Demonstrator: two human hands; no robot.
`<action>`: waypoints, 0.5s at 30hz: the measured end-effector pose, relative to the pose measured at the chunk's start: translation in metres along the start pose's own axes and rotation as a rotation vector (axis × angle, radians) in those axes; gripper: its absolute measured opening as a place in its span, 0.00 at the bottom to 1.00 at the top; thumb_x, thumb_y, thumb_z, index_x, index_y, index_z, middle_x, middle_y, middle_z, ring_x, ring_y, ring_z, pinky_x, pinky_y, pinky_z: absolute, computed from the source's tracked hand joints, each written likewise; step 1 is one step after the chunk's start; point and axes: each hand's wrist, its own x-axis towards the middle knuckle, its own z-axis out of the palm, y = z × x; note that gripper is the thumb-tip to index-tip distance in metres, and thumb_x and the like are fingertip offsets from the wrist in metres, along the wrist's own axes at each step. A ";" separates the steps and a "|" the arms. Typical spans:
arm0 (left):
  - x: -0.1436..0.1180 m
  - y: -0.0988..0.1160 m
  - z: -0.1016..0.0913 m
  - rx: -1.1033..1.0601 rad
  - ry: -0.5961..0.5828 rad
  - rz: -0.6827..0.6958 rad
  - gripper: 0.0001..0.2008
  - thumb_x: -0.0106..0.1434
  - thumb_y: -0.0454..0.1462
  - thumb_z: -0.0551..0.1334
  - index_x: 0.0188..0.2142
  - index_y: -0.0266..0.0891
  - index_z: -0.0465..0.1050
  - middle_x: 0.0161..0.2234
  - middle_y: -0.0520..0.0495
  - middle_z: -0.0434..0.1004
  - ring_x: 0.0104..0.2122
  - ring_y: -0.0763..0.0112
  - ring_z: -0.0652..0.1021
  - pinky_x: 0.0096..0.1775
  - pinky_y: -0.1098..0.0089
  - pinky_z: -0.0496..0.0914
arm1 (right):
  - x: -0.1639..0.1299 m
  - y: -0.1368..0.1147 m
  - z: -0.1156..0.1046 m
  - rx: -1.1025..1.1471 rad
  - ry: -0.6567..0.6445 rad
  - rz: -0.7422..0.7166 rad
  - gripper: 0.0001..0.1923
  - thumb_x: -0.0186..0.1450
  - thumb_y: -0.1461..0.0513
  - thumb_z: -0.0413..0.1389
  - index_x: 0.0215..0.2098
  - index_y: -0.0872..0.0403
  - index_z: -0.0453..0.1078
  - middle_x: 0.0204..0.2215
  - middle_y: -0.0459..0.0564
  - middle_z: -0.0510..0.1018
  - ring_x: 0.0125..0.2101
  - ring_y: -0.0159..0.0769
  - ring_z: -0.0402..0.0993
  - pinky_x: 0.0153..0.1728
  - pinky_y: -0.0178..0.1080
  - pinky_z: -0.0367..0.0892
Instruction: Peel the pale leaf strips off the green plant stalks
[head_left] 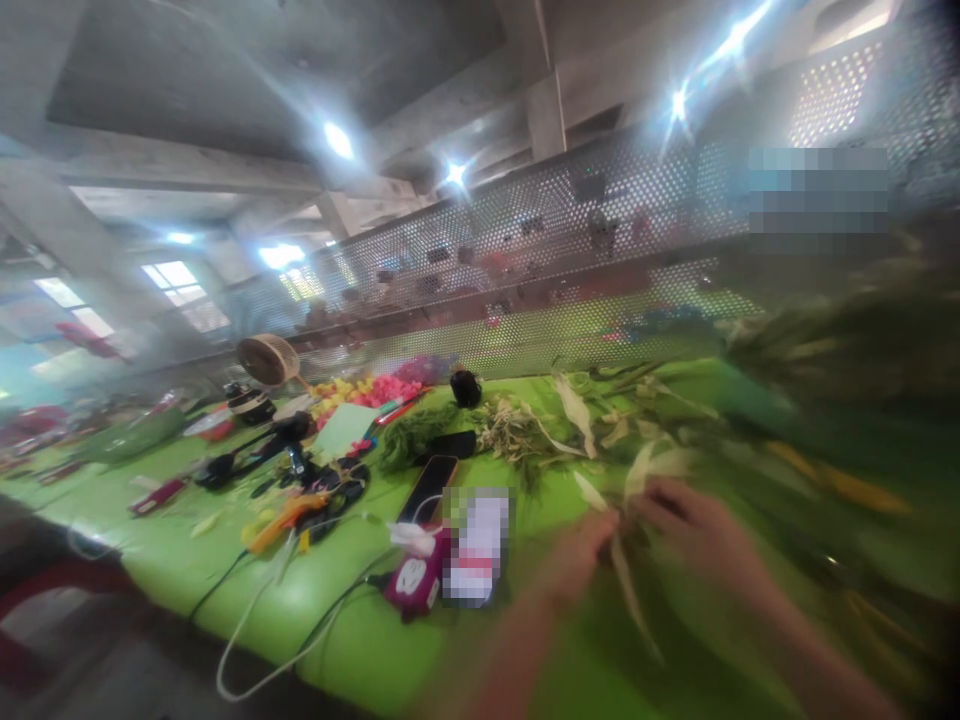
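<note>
My left hand (592, 538) and my right hand (686, 512) are close together above the green table, at the lower right. Between them is a pale dried leaf (634, 595), long and narrow, like a strip of husk. The fingers of both hands are closed on it, though motion blurs them. More dried leaves (574, 410) lie just beyond my hands, beside a heap of dried flower stems (510, 425). A phone with a blurred-out screen (476, 550) lies left of my left hand.
Left of my hands are a dark phone (429, 490), a pink tissue pack (416, 580), an orange glue gun (289, 522) and trailing cables. Yellow and pink flowers (367, 392) are farther back. A perforated metal panel (517, 260) stands along the table (360, 640); dark plant bundles (862, 340) are right.
</note>
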 end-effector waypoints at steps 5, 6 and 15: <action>0.004 0.001 0.001 0.077 -0.068 0.095 0.17 0.57 0.44 0.65 0.43 0.37 0.77 0.38 0.45 0.77 0.40 0.63 0.73 0.48 0.65 0.63 | -0.004 0.004 -0.003 -0.098 0.078 0.019 0.16 0.62 0.51 0.53 0.22 0.51 0.69 0.19 0.44 0.74 0.22 0.35 0.69 0.23 0.35 0.60; 0.006 0.001 0.001 0.100 -0.076 0.119 0.17 0.57 0.43 0.64 0.43 0.37 0.77 0.38 0.44 0.77 0.41 0.63 0.73 0.49 0.65 0.63 | -0.005 0.004 -0.003 -0.125 0.085 -0.015 0.15 0.63 0.51 0.54 0.24 0.50 0.71 0.21 0.45 0.75 0.23 0.35 0.69 0.23 0.35 0.61; 0.008 -0.004 0.008 0.295 -0.175 0.197 0.15 0.63 0.42 0.57 0.46 0.39 0.76 0.40 0.44 0.77 0.42 0.61 0.73 0.50 0.62 0.64 | -0.002 0.007 -0.001 -0.206 -0.040 -0.219 0.10 0.64 0.58 0.55 0.27 0.50 0.73 0.28 0.46 0.74 0.30 0.36 0.72 0.32 0.37 0.64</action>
